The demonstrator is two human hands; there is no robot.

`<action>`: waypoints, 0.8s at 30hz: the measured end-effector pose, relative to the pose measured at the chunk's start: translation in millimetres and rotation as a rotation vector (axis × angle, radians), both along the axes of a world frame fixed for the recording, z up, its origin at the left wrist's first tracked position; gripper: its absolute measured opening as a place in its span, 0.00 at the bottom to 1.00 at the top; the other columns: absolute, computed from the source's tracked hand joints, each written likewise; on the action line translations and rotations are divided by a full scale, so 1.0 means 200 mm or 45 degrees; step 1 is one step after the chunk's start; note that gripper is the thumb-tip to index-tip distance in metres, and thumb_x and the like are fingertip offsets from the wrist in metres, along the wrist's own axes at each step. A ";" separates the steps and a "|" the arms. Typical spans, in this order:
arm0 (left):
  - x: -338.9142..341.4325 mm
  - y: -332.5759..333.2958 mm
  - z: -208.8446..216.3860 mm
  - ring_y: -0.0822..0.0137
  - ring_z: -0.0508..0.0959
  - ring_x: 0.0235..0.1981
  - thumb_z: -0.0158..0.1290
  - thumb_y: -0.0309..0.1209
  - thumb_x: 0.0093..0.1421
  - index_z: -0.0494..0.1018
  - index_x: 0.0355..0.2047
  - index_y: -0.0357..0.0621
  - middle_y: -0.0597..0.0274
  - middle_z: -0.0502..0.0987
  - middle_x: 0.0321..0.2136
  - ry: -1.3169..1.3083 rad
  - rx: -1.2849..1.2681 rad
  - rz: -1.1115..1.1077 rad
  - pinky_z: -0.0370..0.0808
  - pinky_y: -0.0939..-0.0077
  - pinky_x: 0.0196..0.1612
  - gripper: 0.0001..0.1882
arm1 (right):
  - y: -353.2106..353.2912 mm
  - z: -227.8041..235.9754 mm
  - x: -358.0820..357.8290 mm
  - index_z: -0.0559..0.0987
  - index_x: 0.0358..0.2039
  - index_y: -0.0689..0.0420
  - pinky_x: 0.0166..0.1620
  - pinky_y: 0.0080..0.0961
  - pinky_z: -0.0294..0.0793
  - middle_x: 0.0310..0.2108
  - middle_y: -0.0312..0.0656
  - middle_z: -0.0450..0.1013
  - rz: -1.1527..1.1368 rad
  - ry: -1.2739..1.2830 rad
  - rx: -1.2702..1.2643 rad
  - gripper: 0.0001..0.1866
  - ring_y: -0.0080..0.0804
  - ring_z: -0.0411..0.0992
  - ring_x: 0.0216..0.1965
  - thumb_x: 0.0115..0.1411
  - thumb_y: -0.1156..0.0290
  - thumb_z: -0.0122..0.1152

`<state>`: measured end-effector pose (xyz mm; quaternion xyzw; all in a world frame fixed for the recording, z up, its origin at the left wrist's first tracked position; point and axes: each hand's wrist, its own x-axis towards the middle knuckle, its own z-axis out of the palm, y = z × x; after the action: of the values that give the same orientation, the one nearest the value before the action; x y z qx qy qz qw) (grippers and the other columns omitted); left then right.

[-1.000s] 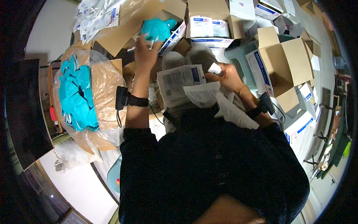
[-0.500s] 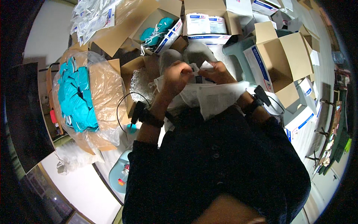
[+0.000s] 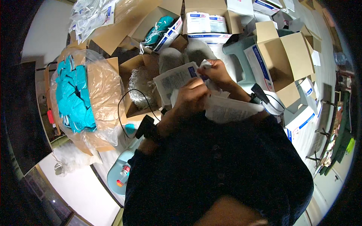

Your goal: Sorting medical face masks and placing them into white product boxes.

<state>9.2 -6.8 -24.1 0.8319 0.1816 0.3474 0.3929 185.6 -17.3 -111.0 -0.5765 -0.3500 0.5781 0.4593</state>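
Over my lap, my left hand [image 3: 193, 93] is closed, its fingers curled at the lower right edge of a flat white packet [image 3: 171, 82] with grey print and a blue patch. My right hand [image 3: 218, 71] pinches a small white piece [image 3: 205, 64] just beyond it; whether that piece belongs to the packet I cannot tell. More white printed packets [image 3: 232, 109] lie across my lap under my wrists, partly hidden by my hands and dark clothing.
At left, a clear plastic bag [image 3: 107, 83] in a carton holds teal cloth bundles [image 3: 75, 98]. A carton [image 3: 132, 109] with white netting-like strands [image 3: 139, 86] stands beside my knee. Ahead are cartons of packets [image 3: 209, 37] and a teal bundle [image 3: 160, 29]. An open carton [image 3: 260, 67] stands right.
My left hand has come nearer and to the right. The printed packet now shows its face left of my hands. My right hand has risen slightly, still pinching white material.
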 end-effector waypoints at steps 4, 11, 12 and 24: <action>-0.09 -0.03 0.09 0.65 0.75 0.29 0.59 0.22 0.52 0.71 0.24 0.43 0.62 0.71 0.22 -0.105 -0.449 -0.260 0.71 0.69 0.33 0.06 | 0.04 -0.04 0.00 0.81 0.27 0.60 0.32 0.19 0.71 0.25 0.32 0.76 0.029 -0.196 0.005 0.02 0.17 0.71 0.27 0.54 0.78 0.67; -0.28 0.04 0.04 0.72 0.68 0.23 0.61 0.35 0.55 0.72 0.25 0.44 0.67 0.71 0.23 -0.104 -1.247 -0.338 0.65 0.76 0.28 0.11 | 0.06 -0.11 0.07 0.77 0.26 0.60 0.33 0.21 0.68 0.24 0.32 0.74 0.001 -0.570 0.264 0.06 0.18 0.68 0.28 0.57 0.74 0.63; -0.31 0.12 0.02 0.72 0.69 0.24 0.62 0.37 0.54 0.72 0.26 0.43 0.65 0.71 0.24 0.002 -1.487 -0.187 0.66 0.76 0.28 0.13 | 0.05 -0.03 0.10 0.76 0.26 0.60 0.32 0.19 0.67 0.24 0.31 0.73 -0.019 -0.582 0.288 0.07 0.17 0.67 0.28 0.58 0.73 0.63; -0.18 0.14 -0.02 0.54 0.81 0.33 0.65 0.46 0.46 0.79 0.43 0.45 0.53 0.79 0.30 0.782 -0.476 -0.143 0.76 0.63 0.40 0.26 | 0.08 -0.06 0.02 0.77 0.33 0.62 0.34 0.26 0.73 0.28 0.43 0.75 0.066 -0.938 0.410 0.09 0.31 0.73 0.31 0.57 0.71 0.66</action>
<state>-27.7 21.2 -27.8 0.8198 0.3055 0.0202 0.4839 188.6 -1.8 -123.2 -0.6568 -0.5917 0.2820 0.3727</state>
